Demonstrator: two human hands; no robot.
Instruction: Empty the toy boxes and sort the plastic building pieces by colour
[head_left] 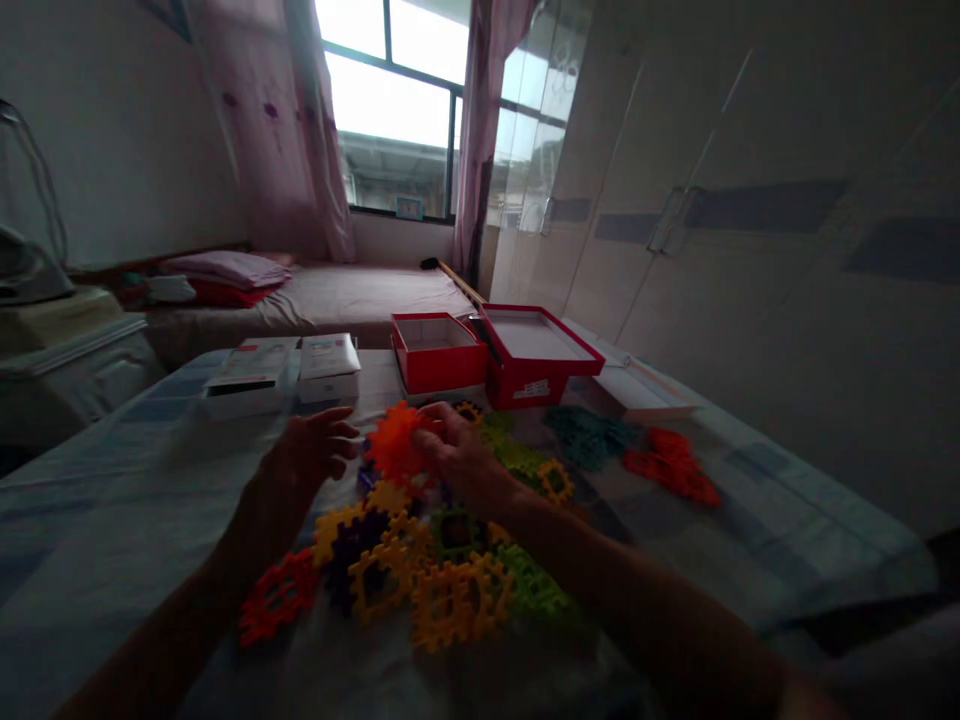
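My right hand [457, 450] grips an orange notched plastic building piece [396, 440], raised above the middle of a mixed pile. To its left, my left hand [319, 445] hangs with fingers apart, holding nothing and not touching the orange piece. Beneath both lies the pile: yellow pieces [442, 605], a dark purple piece [352, 545], green pieces [529, 580] and a red-orange piece [279, 597] at the near left. Some of the pile is hidden behind my right hand and forearm.
Beyond the pile stand a red open box [441, 372], a red box with its lid [540, 345] on it, and white boxes [328, 368]. Teal pieces [589, 435] and red pieces [671, 465] lie in groups on the right. A patterned cloth [135, 470] covers the surface.
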